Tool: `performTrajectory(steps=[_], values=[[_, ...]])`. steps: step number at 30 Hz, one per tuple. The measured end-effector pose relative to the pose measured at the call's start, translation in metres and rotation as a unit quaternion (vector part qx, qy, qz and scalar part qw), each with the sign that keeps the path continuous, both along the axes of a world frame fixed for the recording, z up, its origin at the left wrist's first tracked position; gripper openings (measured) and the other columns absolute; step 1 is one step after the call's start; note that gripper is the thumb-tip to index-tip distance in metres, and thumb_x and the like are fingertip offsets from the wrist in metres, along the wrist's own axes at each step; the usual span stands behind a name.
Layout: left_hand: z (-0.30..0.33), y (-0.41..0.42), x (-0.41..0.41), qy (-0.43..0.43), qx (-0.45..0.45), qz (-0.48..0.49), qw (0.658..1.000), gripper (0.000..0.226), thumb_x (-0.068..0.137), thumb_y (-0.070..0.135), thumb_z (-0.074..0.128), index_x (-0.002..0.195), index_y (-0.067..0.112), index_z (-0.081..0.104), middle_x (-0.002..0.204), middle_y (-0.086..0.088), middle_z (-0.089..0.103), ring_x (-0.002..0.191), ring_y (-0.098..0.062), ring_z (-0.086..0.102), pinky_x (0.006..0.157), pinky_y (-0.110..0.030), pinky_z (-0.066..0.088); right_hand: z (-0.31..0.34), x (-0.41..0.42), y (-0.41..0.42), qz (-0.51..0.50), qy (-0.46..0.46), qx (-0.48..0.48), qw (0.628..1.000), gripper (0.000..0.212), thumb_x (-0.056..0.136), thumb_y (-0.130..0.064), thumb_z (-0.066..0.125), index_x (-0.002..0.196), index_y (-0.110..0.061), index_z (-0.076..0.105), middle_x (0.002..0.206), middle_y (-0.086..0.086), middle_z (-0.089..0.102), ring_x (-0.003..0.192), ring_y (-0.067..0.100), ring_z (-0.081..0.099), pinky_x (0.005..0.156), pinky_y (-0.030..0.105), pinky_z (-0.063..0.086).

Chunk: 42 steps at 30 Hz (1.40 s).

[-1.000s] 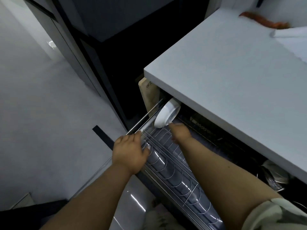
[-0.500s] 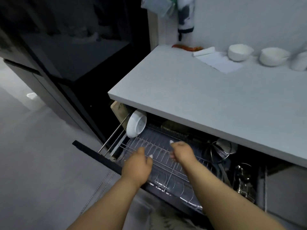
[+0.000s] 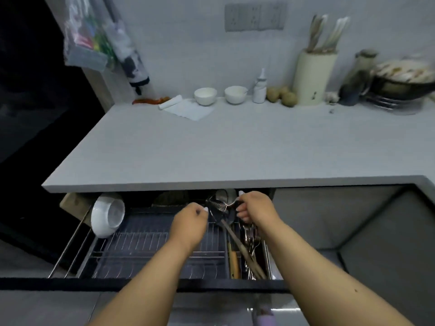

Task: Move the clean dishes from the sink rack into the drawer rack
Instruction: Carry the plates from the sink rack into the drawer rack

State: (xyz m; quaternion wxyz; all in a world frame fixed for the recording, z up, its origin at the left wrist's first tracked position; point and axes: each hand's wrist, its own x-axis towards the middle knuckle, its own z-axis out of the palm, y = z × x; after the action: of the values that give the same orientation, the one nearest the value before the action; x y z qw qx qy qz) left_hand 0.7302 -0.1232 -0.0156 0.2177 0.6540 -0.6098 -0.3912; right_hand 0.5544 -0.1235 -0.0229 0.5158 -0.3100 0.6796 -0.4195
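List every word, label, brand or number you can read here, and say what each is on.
No text can be read.
The cream knife block has a small dark mark low on its front, too small to read.
The hanging bags show coloured print, too blurred to read.
The small white bottle shows no readable label.

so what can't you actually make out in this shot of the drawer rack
- Head view: the back of the drawer rack is hidden under the countertop.
- Left hand: fingers curl away from the camera, so any grip is unclear.
- Right hand: what it grips is unclear, covered by the hand itself.
- Utensils overlap; single pieces cannot be told.
- Pan is blurred and cut by the right edge.
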Motion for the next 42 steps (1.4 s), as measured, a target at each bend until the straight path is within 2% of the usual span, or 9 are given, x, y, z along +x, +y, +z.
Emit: performTrajectory(steps=[6, 14, 21, 24, 27, 31, 35, 38, 42], values=[[0.019, 0.004, -0.09, 0.026, 0.077, -0.162, 0.983, 0.019, 0.096, 0.022, 0.053, 0.081, 0.012, 0.06, 0.077, -0.006, 0.07, 0.069, -0.019, 0.065, 0.075, -0.034, 0.054, 0.019, -0.099, 0.041, -0.118, -0.004, -0.027, 0.993, 0.017, 0.095, -0.022, 0.055, 0.088, -0.008, 0.059, 0.063, 0.006, 0.056, 0.051, 0.015, 0.052, 0.048, 0.023, 0.04], [0.04, 0.018, -0.25, 0.021, 0.06, -0.313, 0.948, 0.02, 0.097, 0.023, 0.051, 0.08, 0.015, 0.058, 0.076, -0.004, 0.069, 0.07, -0.018, 0.067, 0.076, -0.031, 0.054, 0.035, -0.252, 0.101, -0.245, 0.022, -0.025, 0.969, 0.021, 0.096, -0.025, 0.055, 0.079, -0.012, 0.057, 0.064, 0.007, 0.057, 0.054, 0.019, 0.055, 0.048, 0.023, 0.039], [0.043, 0.055, -0.399, 0.018, 0.058, -0.423, 0.904, 0.017, 0.096, 0.02, 0.052, 0.081, 0.015, 0.058, 0.078, -0.005, 0.07, 0.071, -0.02, 0.067, 0.077, -0.035, 0.055, 0.048, -0.409, 0.199, -0.426, 0.037, 0.013, 0.904, 0.02, 0.097, -0.019, 0.05, 0.081, -0.007, 0.051, 0.064, 0.01, 0.055, 0.051, 0.019, 0.049, 0.048, 0.025, 0.037], [0.035, 0.07, -0.459, 0.012, 0.058, -0.46, 0.886, 0.017, 0.095, 0.02, 0.054, 0.08, 0.016, 0.059, 0.074, -0.003, 0.071, 0.069, -0.02, 0.07, 0.076, -0.034, 0.055, 0.048, -0.475, 0.246, -0.496, 0.063, 0.048, 0.865, 0.024, 0.098, -0.018, 0.046, 0.083, -0.002, 0.055, 0.076, 0.015, 0.059, 0.065, 0.025, 0.057, 0.06, 0.03, 0.044], [0.029, 0.086, -0.512, 0.002, 0.068, -0.495, 0.866, 0.016, 0.095, 0.021, 0.054, 0.08, 0.016, 0.059, 0.074, -0.002, 0.071, 0.066, -0.017, 0.07, 0.069, -0.031, 0.054, 0.04, -0.524, 0.291, -0.533, 0.19, 0.105, 0.818, 0.027, 0.089, -0.027, 0.05, 0.09, -0.005, 0.065, 0.103, 0.02, 0.068, 0.097, 0.037, 0.063, 0.084, 0.038, 0.051], [0.032, 0.113, -0.57, 0.01, 0.08, -0.509, 0.857, 0.015, 0.094, 0.021, 0.054, 0.083, 0.014, 0.061, 0.082, -0.008, 0.072, 0.07, -0.018, 0.069, 0.07, -0.03, 0.055, 0.035, -0.562, 0.328, -0.447, 0.41, 0.222, 0.764, 0.036, 0.089, -0.045, 0.055, 0.115, -0.022, 0.066, 0.126, 0.009, 0.057, 0.12, 0.032, 0.045, 0.099, 0.04, 0.035], [0.031, 0.132, -0.606, -0.006, 0.082, -0.52, 0.85, 0.015, 0.095, 0.022, 0.054, 0.089, 0.01, 0.062, 0.086, -0.008, 0.072, 0.072, -0.019, 0.068, 0.077, -0.032, 0.055, 0.016, -0.589, 0.338, -0.288, 0.435, 0.278, 0.807, 0.032, 0.089, -0.058, 0.049, 0.096, -0.035, 0.07, 0.111, -0.004, 0.066, 0.117, 0.022, 0.051, 0.102, 0.04, 0.027], [0.029, 0.138, -0.622, -0.019, 0.086, -0.528, 0.844, 0.014, 0.094, 0.023, 0.054, 0.086, 0.014, 0.061, 0.082, -0.005, 0.071, 0.07, -0.017, 0.067, 0.078, -0.035, 0.056, 0.007, -0.599, 0.342, -0.276, 0.411, 0.218, 0.841, 0.031, 0.09, -0.053, 0.052, 0.071, -0.03, 0.062, 0.088, -0.004, 0.067, 0.099, 0.018, 0.06, 0.092, 0.035, 0.031], [0.027, 0.138, -0.635, -0.025, 0.078, -0.523, 0.848, 0.014, 0.095, 0.024, 0.054, 0.084, 0.017, 0.06, 0.08, -0.003, 0.072, 0.07, -0.016, 0.068, 0.075, -0.034, 0.054, 0.002, -0.601, 0.344, -0.297, 0.451, 0.103, 0.835, 0.031, 0.09, -0.038, 0.059, 0.064, -0.022, 0.056, 0.076, -0.003, 0.058, 0.084, 0.019, 0.054, 0.082, 0.032, 0.029]])
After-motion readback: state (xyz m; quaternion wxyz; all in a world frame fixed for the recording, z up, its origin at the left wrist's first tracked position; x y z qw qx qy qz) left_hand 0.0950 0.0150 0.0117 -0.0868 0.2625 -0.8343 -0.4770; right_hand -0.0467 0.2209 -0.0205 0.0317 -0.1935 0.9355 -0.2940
